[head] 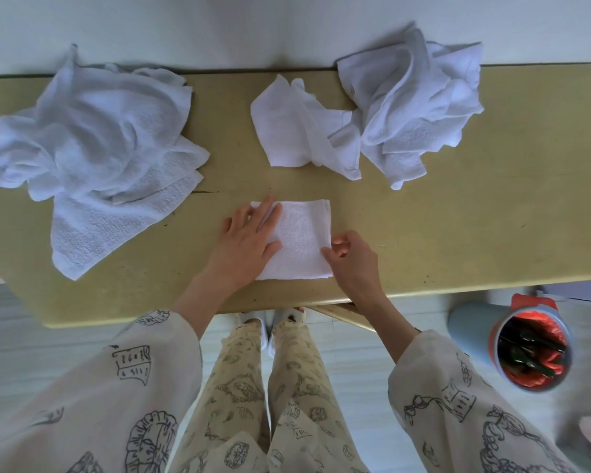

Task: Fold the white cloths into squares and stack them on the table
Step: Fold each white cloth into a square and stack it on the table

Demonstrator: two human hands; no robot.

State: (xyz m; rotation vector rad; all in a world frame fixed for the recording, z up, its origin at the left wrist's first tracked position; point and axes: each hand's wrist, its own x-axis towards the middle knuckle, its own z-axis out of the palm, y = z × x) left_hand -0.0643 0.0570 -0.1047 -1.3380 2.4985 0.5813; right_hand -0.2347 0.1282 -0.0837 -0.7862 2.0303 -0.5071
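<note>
A folded white cloth [301, 238] lies as a near square near the front edge of the yellow-green table [458, 227]. My left hand [246, 242] rests flat on its left part with straight fingers. My right hand [350, 257] pinches the cloth's right edge between thumb and fingers. A crumpled heap of white cloths [96, 155] lies at the left of the table. Another crumpled heap [413, 100] sits at the back right, with one loose cloth [297, 128] spread beside it toward the middle.
A white wall runs behind the table's far edge. On the floor at the right stands a grey-blue bin [533, 349] with a red liner. My legs and slippers show under the table's front edge.
</note>
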